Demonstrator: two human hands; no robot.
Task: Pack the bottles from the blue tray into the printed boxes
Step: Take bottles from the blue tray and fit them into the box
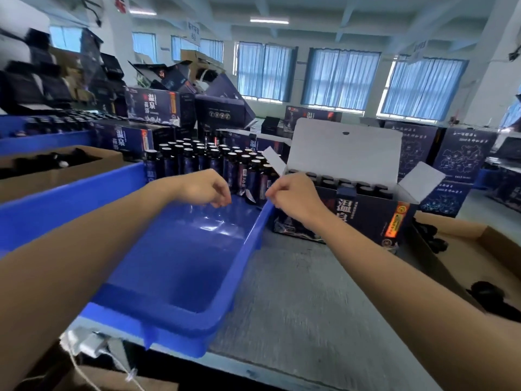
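Head view showed the left hand [208, 190] and right hand [293, 197] poised at the far end of the blue tray [180, 320], just short of the bottles [208, 159] standing there. The left grip hung released and empty. The right grip was curled, and its contents could not be told. Next, the hands would probably need to grasp bottles and lift them into the open printed box [363, 218] beside the tray.

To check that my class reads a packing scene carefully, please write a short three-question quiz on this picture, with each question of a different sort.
1. True or false: the open box already holds bottles.
2. At which end of the blue tray do the unpacked bottles stand? A) near end B) far end C) spread all over
3. On which side of the tray does the open box sit?
Key: 1 true; 2 B; 3 the person's right.
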